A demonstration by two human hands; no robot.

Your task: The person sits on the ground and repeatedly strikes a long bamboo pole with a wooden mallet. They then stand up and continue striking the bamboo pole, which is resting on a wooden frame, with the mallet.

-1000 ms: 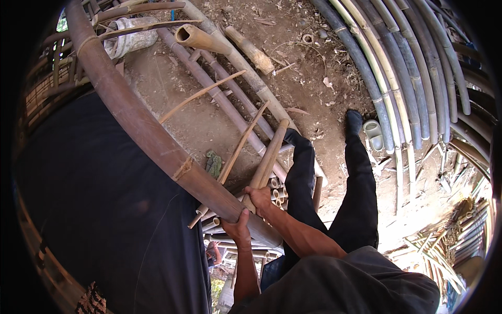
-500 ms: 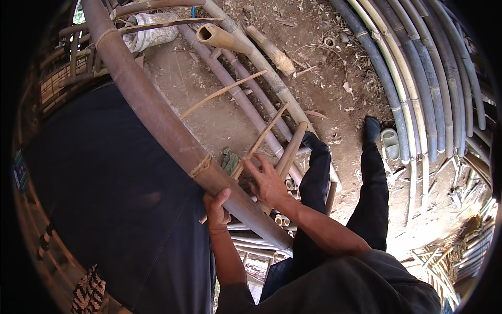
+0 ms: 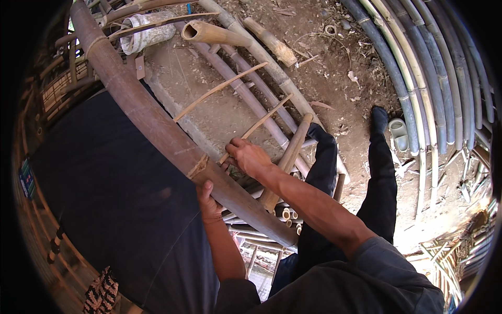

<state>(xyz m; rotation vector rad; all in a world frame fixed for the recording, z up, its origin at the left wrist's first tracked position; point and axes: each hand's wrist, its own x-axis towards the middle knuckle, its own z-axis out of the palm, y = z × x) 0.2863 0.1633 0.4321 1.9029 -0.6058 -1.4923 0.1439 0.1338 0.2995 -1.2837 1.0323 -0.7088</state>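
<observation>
Head view: a thick brown bamboo pole (image 3: 152,123) is clasped by the left hand (image 3: 208,203) beside black sheeting (image 3: 115,183).
Near it, a thin bamboo strip (image 3: 265,118) is partly covered by the curled right hand (image 3: 248,157); a pinch cannot be confirmed.

Brown earth floor (image 3: 342,97) carries scattered dry leaf scraps (image 3: 353,77). Directly on it lie a short bamboo offcut (image 3: 269,42), one end frayed, and a small ring-shaped piece (image 3: 335,30); a pale slip-on shoe (image 3: 398,137) rests beside the person's dark right boot (image 3: 379,121).
</observation>
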